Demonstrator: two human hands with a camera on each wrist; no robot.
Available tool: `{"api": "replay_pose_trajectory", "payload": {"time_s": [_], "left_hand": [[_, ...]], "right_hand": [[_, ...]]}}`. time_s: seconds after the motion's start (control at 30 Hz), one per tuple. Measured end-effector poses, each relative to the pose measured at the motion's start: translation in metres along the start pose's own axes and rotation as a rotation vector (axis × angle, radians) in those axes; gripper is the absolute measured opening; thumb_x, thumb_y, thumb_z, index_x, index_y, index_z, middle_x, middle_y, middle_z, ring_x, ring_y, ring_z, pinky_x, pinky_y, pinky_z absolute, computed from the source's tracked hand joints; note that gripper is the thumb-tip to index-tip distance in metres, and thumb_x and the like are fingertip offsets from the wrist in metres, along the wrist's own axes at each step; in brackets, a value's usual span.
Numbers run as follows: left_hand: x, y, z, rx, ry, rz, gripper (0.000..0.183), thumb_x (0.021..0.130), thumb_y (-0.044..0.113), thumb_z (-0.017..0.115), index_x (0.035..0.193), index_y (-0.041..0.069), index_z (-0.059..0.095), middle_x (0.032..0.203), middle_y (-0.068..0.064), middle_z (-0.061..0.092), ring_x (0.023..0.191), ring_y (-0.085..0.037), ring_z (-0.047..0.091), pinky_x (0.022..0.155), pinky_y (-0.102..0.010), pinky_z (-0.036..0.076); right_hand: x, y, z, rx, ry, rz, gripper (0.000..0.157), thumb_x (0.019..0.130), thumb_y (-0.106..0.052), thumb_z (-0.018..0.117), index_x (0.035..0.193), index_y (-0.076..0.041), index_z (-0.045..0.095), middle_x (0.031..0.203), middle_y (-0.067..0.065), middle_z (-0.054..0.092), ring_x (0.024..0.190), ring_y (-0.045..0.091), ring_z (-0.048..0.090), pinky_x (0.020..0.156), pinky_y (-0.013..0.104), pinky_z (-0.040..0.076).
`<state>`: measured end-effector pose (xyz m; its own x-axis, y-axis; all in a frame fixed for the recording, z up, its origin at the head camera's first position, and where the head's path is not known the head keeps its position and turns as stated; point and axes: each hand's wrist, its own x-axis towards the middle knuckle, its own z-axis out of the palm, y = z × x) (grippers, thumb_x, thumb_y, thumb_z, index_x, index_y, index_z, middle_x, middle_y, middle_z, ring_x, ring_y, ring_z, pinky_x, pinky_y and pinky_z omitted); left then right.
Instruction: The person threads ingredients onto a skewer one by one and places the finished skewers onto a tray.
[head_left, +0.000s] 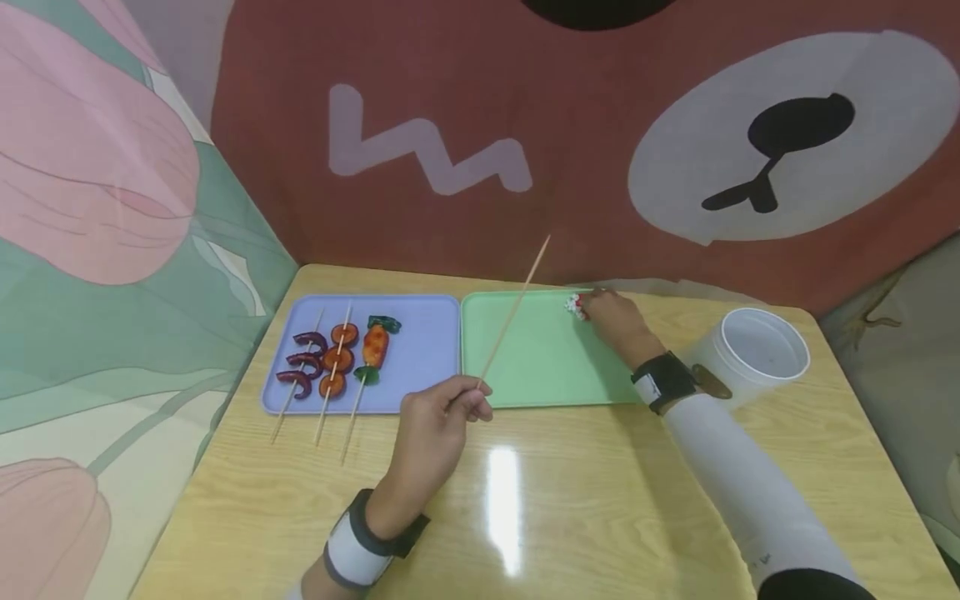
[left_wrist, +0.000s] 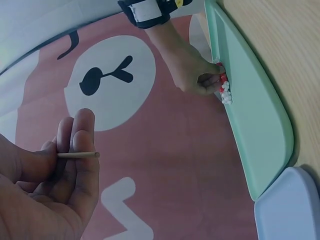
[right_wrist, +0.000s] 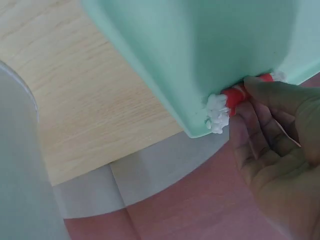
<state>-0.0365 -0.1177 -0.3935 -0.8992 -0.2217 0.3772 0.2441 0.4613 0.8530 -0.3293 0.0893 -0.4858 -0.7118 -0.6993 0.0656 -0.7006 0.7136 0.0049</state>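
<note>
Between thumb and fingers, my left hand (head_left: 438, 429) pinches a bare wooden skewer (head_left: 517, 304), which slants up to the right with its point high. In the left wrist view only a short end of the skewer (left_wrist: 77, 155) shows. At the far right corner of the green tray (head_left: 517, 354), my right hand (head_left: 617, 321) grips a small red food piece with frilly white ends (right_wrist: 235, 96). The right wrist view has the thumb (right_wrist: 270, 92) on top of this piece and fingers beneath it. Its exact kind is unclear, and the fingers cover part of its red middle.
A blue-violet tray (head_left: 427, 350) on the left bears three loaded skewers: purple curled pieces (head_left: 303, 360), round brown slices (head_left: 337, 360), and an orange piece between green ones (head_left: 375, 346). A white translucent tub (head_left: 765, 346) stands right, close to my right wrist. A painted wall (head_left: 450, 225) rises behind the table.
</note>
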Motion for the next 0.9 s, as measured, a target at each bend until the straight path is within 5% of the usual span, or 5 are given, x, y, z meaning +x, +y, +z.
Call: {"api": "replay_pose_trajectory", "payload": {"time_s": [0.27, 0.37, 0.47, 0.73, 0.9], "left_hand": [[0.0, -0.004, 0.002, 0.021, -0.01, 0.014, 0.011, 0.092, 0.007, 0.062, 0.088, 0.004, 0.071, 0.07, 0.0, 0.069, 0.067, -0.006, 0.066, 0.063, -0.026, 0.058], [-0.001, -0.007, 0.001, 0.038, -0.026, -0.018, 0.011, 0.092, 0.007, 0.061, 0.088, 0.004, 0.071, 0.07, -0.001, 0.069, 0.067, -0.006, 0.067, 0.063, -0.025, 0.058], [-0.002, -0.01, 0.001, 0.065, -0.053, -0.049, 0.011, 0.092, 0.006, 0.061, 0.089, 0.003, 0.072, 0.07, -0.002, 0.069, 0.067, -0.007, 0.067, 0.063, -0.02, 0.057], [-0.006, -0.026, 0.003, 0.198, -0.101, -0.091, 0.01, 0.089, 0.001, 0.063, 0.088, -0.001, 0.072, 0.069, -0.002, 0.069, 0.062, -0.008, 0.065, 0.057, -0.017, 0.055], [-0.009, -0.034, 0.007, 0.29, -0.122, -0.095, 0.009, 0.087, -0.001, 0.065, 0.089, 0.001, 0.074, 0.072, -0.002, 0.071, 0.063, -0.005, 0.064, 0.054, -0.011, 0.051]], "right_hand": [[-0.003, 0.002, 0.006, -0.02, 0.044, -0.007, 0.008, 0.087, 0.001, 0.06, 0.088, 0.0, 0.068, 0.089, 0.019, 0.067, 0.083, 0.036, 0.063, 0.064, 0.047, 0.055], [-0.006, 0.003, 0.004, 0.06, 0.041, -0.003, 0.004, 0.086, -0.003, 0.063, 0.085, -0.001, 0.066, 0.08, 0.015, 0.067, 0.075, 0.031, 0.062, 0.061, 0.046, 0.053], [-0.012, 0.002, -0.009, 0.276, 0.041, 0.048, 0.008, 0.087, -0.005, 0.064, 0.092, -0.001, 0.068, 0.086, 0.014, 0.068, 0.08, 0.027, 0.062, 0.067, 0.044, 0.053], [-0.031, -0.019, -0.078, 1.114, 0.011, 0.193, 0.037, 0.091, -0.022, 0.065, 0.12, 0.001, 0.063, 0.107, 0.017, 0.068, 0.095, 0.024, 0.067, 0.086, 0.043, 0.055], [-0.041, -0.031, -0.109, 1.306, -0.043, 0.203, 0.045, 0.089, -0.031, 0.067, 0.123, -0.003, 0.06, 0.117, 0.015, 0.065, 0.1, 0.019, 0.066, 0.09, 0.029, 0.053]]}}
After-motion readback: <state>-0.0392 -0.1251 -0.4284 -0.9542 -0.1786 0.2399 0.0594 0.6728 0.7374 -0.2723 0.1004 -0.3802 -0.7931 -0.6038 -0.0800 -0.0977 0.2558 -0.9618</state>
